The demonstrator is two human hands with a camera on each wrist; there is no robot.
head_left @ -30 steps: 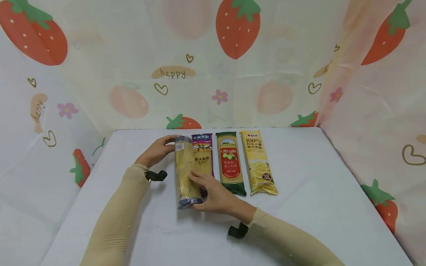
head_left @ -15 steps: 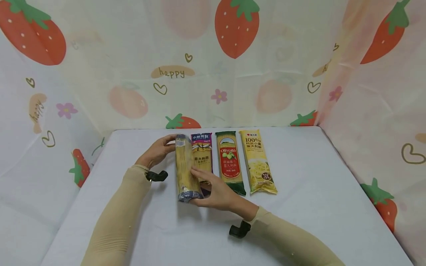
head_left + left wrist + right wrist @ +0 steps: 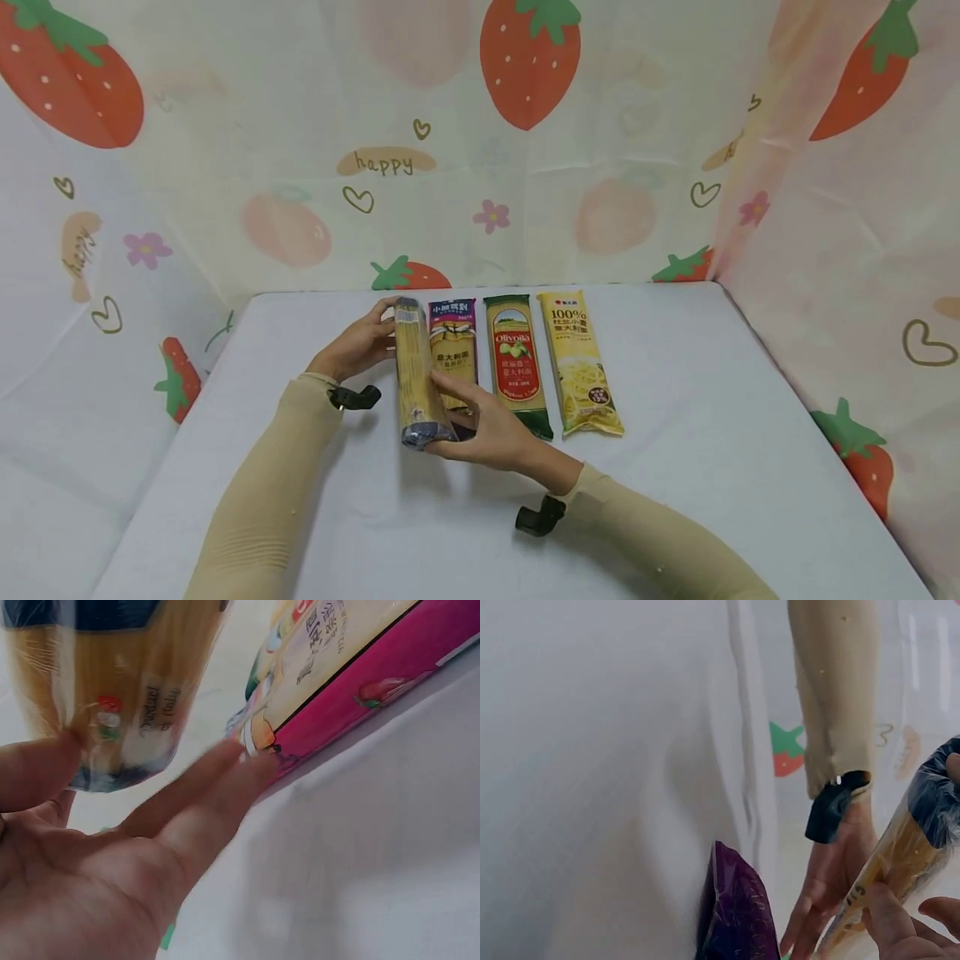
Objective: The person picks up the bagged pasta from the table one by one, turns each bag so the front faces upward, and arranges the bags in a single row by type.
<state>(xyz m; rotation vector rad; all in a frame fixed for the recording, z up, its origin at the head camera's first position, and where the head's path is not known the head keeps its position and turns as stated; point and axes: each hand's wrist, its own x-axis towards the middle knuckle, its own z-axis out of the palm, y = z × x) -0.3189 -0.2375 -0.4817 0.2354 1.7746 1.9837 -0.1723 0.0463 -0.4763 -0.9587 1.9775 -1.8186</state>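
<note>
A clear plastic pack of spaghetti [image 3: 418, 367] with dark blue ends is held between both hands over the table, tilted lengthwise. At its far end my left hand [image 3: 358, 340] grips it from the left; the left wrist view shows the thumb [image 3: 37, 772] against the wrapper, with other fingers stretched out beside it. My right hand [image 3: 491, 429] holds the near end, thumb under the blue end and fingers on the right side. Just right of the held pack lies a purple-topped pasta pack [image 3: 453, 333], partly hidden by it and the right hand.
A green pack with a red label [image 3: 516, 358] and a yellow noodle pack [image 3: 581, 358] lie side by side to the right on the white-covered table [image 3: 697, 467]. A strawberry-print curtain [image 3: 645, 125] surrounds the table at the back and sides.
The near end of the held spaghetti pack has come up and away from the body, and the pack has turned so its dark blue end shows more. Both hands keep their hold.
</note>
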